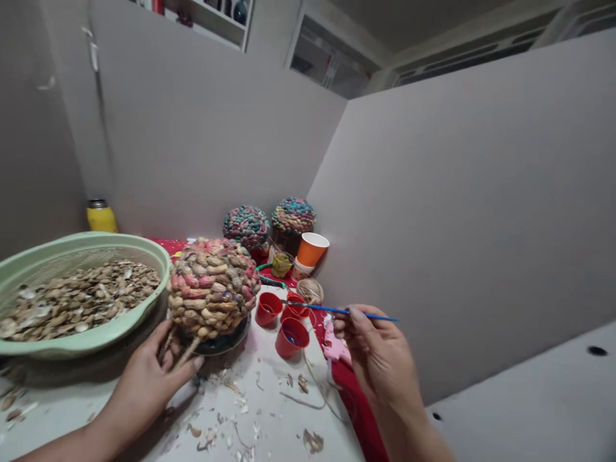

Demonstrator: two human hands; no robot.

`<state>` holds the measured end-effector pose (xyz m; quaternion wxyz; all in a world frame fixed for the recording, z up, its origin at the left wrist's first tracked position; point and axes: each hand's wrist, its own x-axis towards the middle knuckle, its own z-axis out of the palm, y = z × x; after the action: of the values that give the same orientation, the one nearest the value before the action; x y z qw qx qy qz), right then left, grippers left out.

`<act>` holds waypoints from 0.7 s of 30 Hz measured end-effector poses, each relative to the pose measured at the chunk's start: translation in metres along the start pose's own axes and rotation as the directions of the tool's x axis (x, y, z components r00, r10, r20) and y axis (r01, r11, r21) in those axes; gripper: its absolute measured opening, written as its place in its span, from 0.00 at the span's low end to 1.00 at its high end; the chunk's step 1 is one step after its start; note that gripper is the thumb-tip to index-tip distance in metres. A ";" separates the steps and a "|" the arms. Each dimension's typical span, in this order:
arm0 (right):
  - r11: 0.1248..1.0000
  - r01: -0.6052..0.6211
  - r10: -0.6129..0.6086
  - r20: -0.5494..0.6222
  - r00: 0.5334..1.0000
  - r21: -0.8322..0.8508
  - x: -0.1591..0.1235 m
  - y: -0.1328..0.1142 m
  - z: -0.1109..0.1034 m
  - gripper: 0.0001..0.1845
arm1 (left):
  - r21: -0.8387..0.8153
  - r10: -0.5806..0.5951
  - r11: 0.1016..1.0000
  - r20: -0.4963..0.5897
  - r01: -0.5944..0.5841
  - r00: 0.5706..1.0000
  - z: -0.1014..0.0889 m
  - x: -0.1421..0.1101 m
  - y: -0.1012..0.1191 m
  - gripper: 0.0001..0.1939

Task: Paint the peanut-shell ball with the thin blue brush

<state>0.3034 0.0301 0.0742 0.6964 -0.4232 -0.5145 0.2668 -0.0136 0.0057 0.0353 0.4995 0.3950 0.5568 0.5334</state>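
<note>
A ball covered in peanut shells point(212, 292), partly painted pink and red, rests over a dark round base point(228, 343) on the table. My left hand point(154, 369) is at its lower left, closed around a tan twine cord point(188, 353) that hangs from the ball. In my right hand point(378, 350), a thin blue paintbrush point(332, 309) is pinched between thumb and fingers. Its tip points left, over the red cups. One red cup point(268, 311) stands nearest the ball, and another red cup point(291, 340) in front holds dark liquid.
At left stands a green basket point(144, 314) full of shells. Behind are two colourful peanut-shell balls point(246, 226), an orange cup point(314, 250) and a twine roll point(310, 290). A pink glue gun point(335, 343) lies at right. Shell scraps litter the table point(274, 417); a yellow bottle point(102, 218) stands behind.
</note>
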 end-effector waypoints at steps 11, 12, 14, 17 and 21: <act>0.980 0.177 -0.187 0.128 0.974 0.085 -0.015 -0.035 0.082 0.12 | 0.128 0.071 0.988 0.097 -0.083 0.993 -0.004 -0.002 0.008 0.34; 0.975 0.212 -0.218 0.120 0.968 0.065 -0.015 -0.036 0.085 0.12 | 0.133 0.075 0.987 0.103 -0.089 0.992 -0.004 -0.002 0.008 0.35; 0.960 0.277 -0.280 0.112 0.953 0.041 -0.015 -0.039 0.090 0.13 | 0.114 0.082 0.989 0.101 -0.094 0.992 -0.005 0.000 0.006 0.35; 0.938 0.347 -0.344 0.148 0.927 0.010 -0.014 -0.039 0.093 0.10 | 0.080 0.073 0.994 0.094 -0.080 0.993 -0.005 0.002 0.004 0.34; 0.903 0.428 -0.416 0.179 0.892 -0.037 -0.015 -0.035 0.093 0.05 | 0.058 0.051 0.997 0.098 -0.057 0.994 -0.005 0.003 0.002 0.33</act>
<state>0.2089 0.0301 0.1071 0.6757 -0.3037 -0.6602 0.1240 -0.0190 0.0078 0.0368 0.4990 0.4502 0.5369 0.5100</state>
